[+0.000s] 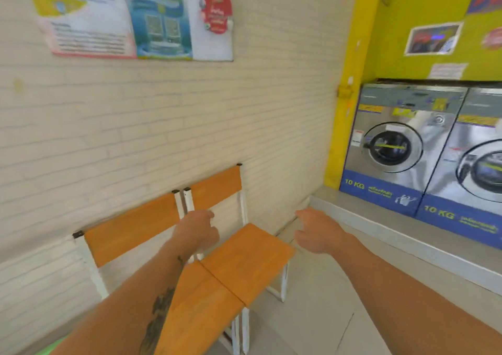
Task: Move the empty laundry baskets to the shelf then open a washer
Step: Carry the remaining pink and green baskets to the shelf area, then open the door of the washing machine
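Two steel front-loading washers stand on a raised step at the right. The nearer washer (402,148) has its round door closed, and the second washer (478,170) is cut off by the frame edge. My left hand (197,231) reaches out over the orange chairs with loosely curled fingers and holds nothing. My right hand (317,231) is stretched forward over the floor, fingers apart and empty. No laundry basket or shelf is in view. The picture is blurred.
Two orange chairs (244,257) with white frames stand side by side against the cream brick wall (163,126). A yellow pillar (345,96) separates that wall from the washers. The concrete step (394,232) runs under the washers. Posters hang high on the wall. Something green (58,345) shows at the bottom left.
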Demonstrator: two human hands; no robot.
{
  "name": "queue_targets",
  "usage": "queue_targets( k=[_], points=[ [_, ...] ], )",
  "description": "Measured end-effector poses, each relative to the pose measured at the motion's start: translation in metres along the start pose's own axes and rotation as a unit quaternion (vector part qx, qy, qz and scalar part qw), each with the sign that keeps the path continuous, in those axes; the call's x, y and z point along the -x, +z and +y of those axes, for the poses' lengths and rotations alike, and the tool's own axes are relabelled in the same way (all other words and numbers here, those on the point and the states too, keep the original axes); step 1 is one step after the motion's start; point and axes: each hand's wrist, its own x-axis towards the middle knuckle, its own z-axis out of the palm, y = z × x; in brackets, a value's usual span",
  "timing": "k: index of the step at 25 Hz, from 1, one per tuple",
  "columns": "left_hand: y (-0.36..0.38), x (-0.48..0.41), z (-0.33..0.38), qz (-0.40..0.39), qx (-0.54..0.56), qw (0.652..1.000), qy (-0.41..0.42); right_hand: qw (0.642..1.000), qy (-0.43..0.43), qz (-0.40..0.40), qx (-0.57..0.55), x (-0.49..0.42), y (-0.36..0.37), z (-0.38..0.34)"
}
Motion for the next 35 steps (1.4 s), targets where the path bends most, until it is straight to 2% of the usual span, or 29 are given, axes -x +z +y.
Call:
queue_targets(
  k=[3, 8, 14, 19, 26, 35],
  points=[
    [-0.002, -0.043, 0.080, -0.004, -0.013, 0.998, 0.065, 0.997, 0.057, 0.047, 0.014, -0.006, -0.046, 0.062],
    [0.018, -0.129, 0.190, -0.032, -0.024, 0.987, 0.158, 0.984, 0.154, 0.079, 0.035, -0.032, -0.099, 0.152],
    [0.055, -0.245, 0.317, -0.055, -0.008, 0.962, 0.266, 0.956, 0.266, 0.118, 0.028, -0.082, -0.145, 0.250],
    [0.076, -0.318, 0.432, -0.070, 0.002, 0.946, 0.318, 0.924, 0.351, 0.148, 0.004, -0.108, -0.173, 0.338],
    [0.155, -0.381, 0.609, -0.053, 0.025, 0.918, 0.392, 0.903, 0.390, 0.181, -0.023, -0.143, -0.204, 0.514],
    [0.246, -0.480, 0.837, -0.080, 0.055, 0.916, 0.389, 0.910, 0.384, 0.153, -0.013, -0.214, -0.293, 0.752]
  ],
)
